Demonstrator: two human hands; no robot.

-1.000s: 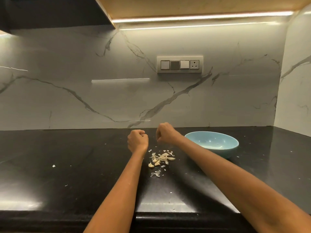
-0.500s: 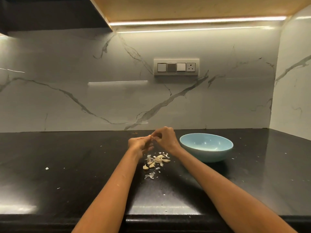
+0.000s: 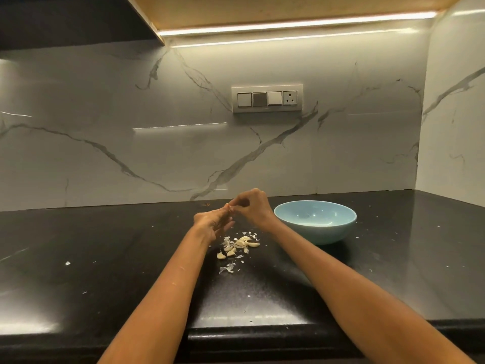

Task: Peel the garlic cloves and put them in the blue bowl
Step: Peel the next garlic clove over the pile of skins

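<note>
Above the black stone counter (image 3: 105,258), left hand (image 3: 214,222) and right hand (image 3: 250,206) meeting, fingertips pinching something tiny between them, pale garlic cloves (image 3: 237,245) just below, pale blue ceramic bowl (image 3: 315,222) beside right wrist.

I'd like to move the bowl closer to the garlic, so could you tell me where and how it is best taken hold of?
Grip the blue bowl at its near rim, thumb inside and fingers under the rounded outer wall, coming from its right. It stands upright and open, and both hands work just left of it above the garlic cloves.
</note>
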